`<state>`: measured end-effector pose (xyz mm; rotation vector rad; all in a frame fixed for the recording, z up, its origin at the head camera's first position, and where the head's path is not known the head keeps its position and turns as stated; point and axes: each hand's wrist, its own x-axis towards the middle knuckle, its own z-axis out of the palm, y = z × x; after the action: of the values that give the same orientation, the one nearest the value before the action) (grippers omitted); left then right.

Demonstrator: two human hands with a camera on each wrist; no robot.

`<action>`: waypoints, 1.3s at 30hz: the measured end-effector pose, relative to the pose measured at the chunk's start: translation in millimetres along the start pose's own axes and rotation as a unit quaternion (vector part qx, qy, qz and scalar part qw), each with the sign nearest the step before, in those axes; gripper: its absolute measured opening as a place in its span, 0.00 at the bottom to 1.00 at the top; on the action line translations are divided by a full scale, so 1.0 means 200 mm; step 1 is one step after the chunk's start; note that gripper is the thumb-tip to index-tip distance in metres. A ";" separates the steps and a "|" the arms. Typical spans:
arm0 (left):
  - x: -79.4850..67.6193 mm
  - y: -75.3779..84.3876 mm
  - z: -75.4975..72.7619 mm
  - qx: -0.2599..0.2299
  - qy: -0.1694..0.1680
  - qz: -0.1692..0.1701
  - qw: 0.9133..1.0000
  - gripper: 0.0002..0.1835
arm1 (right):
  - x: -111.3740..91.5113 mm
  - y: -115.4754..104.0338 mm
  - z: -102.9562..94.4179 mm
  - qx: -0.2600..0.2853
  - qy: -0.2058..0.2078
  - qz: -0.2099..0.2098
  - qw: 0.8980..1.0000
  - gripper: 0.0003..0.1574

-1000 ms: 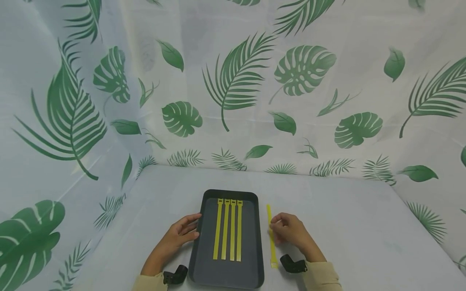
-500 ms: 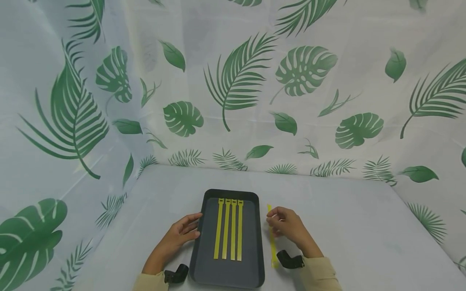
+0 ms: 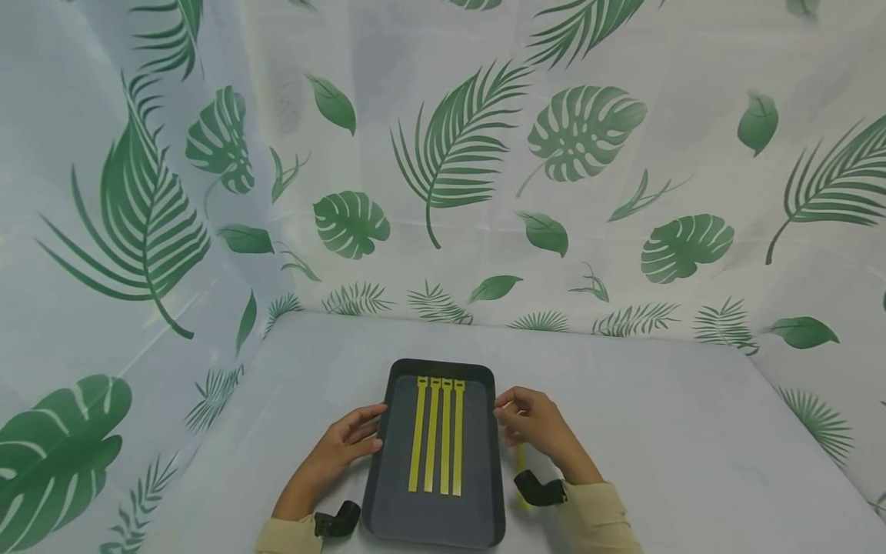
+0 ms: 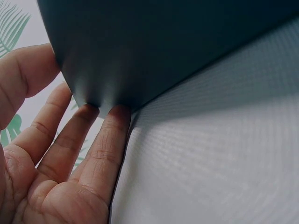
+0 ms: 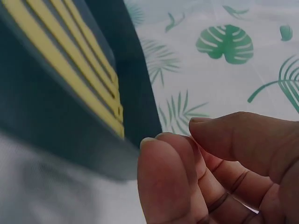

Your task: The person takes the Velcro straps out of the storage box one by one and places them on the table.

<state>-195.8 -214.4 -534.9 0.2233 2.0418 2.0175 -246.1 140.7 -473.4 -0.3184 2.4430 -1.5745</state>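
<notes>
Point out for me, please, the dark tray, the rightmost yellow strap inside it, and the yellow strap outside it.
Dark tray [image 3: 434, 518]: head view, bare floor at its near end.
Rightmost inside strap [image 3: 458, 446]: head view, middle of its length.
Outside strap [image 3: 521, 458]: head view, exposed stretch of its partly hidden length.

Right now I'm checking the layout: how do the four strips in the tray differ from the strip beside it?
The four strips lie inside the dark tray; the lone strip is outside, on its right. In the head view, the four strips show fully, while the lone strip is partly hidden by the right grip and the black wrist device. All are yellow and narrow and run roughly lengthwise with the tray.
</notes>
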 end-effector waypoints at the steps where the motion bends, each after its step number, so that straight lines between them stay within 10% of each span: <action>1: 0.00 0.00 0.00 0.001 0.000 0.000 1.000 0.37 | 0.00 -0.01 0.01 -0.003 -0.002 -0.002 1.000 0.11; 39: 0.01 -0.03 -0.03 0.001 -0.011 0.015 1.000 0.36 | 0.20 -0.15 0.24 -0.035 -0.146 -0.112 0.982 0.13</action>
<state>-199.7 -219.5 -541.9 0.2781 2.0388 2.0220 -267.7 75.0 -467.2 -0.8010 2.2979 -1.4055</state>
